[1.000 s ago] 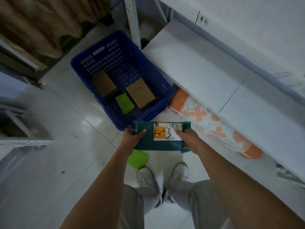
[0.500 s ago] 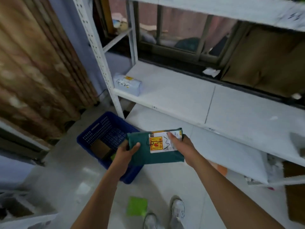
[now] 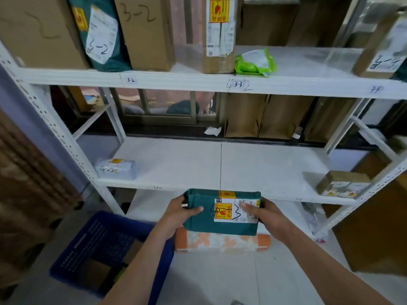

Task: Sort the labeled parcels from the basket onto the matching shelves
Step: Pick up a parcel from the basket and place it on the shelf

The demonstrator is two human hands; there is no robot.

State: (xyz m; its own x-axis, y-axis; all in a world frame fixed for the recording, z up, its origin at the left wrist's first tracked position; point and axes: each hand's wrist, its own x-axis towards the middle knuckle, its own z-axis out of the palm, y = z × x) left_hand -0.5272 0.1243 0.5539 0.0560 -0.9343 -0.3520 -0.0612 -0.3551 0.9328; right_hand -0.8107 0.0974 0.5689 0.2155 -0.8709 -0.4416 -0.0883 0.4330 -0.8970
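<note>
we have lifted the dark green parcel [image 3: 220, 213] up from above the blue basket [image 3: 105, 249] to the front of the middle shelf [image 3: 220, 166]. our left hand [image 3: 178, 213] grips its left edge, our right hand [image 3: 264, 213] its right edge, thumb on the label marked 4-3. the basket now lies below our left hand.

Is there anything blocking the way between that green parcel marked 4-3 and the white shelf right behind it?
Nothing visible does. The green parcel, held by the left hand and right hand, faces a bare middle stretch of the shelf; the white parcel and small box sit at its ends.
</note>
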